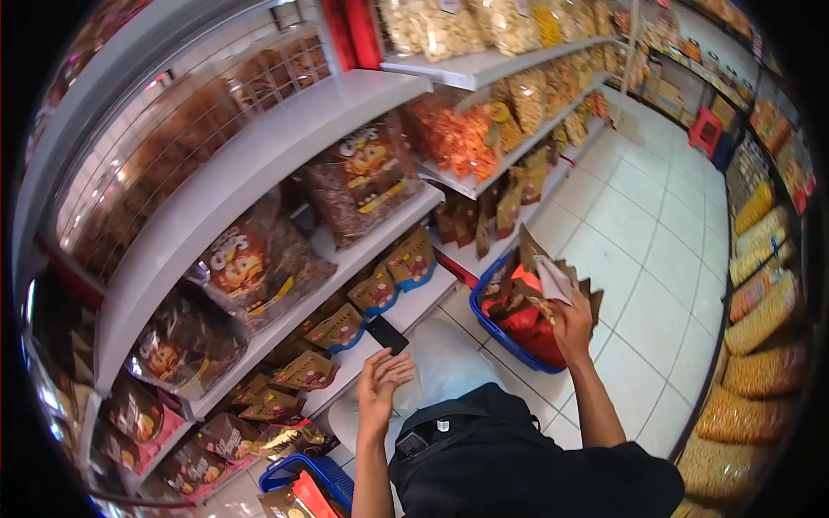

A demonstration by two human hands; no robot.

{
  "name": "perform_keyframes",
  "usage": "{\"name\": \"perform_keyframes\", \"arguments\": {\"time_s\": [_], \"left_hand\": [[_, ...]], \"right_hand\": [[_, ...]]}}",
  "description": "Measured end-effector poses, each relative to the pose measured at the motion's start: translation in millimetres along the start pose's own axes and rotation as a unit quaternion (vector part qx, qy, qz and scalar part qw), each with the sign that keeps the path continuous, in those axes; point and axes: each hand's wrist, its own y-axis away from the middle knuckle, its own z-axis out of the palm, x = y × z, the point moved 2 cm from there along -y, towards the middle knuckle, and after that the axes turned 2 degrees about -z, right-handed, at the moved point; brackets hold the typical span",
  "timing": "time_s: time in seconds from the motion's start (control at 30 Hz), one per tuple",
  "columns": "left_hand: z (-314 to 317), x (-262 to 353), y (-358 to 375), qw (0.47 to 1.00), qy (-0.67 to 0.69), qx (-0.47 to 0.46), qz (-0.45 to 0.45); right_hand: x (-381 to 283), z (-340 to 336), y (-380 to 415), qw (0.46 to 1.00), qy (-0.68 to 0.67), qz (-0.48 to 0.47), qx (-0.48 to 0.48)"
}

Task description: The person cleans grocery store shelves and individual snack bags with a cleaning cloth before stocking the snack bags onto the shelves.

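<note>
My left hand (380, 388) is raised over my lap, fingers stretched apart, holding nothing. Just beyond its fingertips a black phone (386, 335) lies on the edge of the lowest shelf. On the other side, my right hand (572, 326) is closed around a pouch (553, 281) whose pale side faces me; its print cannot be made out. That hand is above a blue basket (515, 352) on the floor, filled with brown and red pouches (524, 321). Brown snack pouches (337, 330) with blue lower edges stand along the lowest shelf.
A second blue basket (324, 470) with pouches is at the lower left. Large bags of chocolate cereal (259, 259) fill the shelf above. Orange snacks (453, 134) are farther along. A tiled aisle (643, 224) runs to a red stool (706, 129); bagged goods (747, 371) line the right.
</note>
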Motion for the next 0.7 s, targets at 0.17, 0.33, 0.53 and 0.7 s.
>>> {"name": "perform_keyframes", "arguments": {"time_s": [0.17,0.33,0.53,0.7], "left_hand": [[30,18,-4,0.989,0.128,-0.049,-0.056],[39,9,-2,0.902,0.409,-0.048,-0.13],[-13,-36,31,0.805,0.588,0.069,-0.03],[-33,-26,66,0.806,0.577,0.131,0.009]], "right_hand": [[-79,-9,-21,0.984,-0.141,0.111,-0.015],[-167,19,-36,0.947,-0.256,-0.156,-0.111],[-260,64,-28,0.792,-0.392,-0.377,-0.277],[-273,85,-20,0.689,-0.556,-0.188,-0.425]]}}
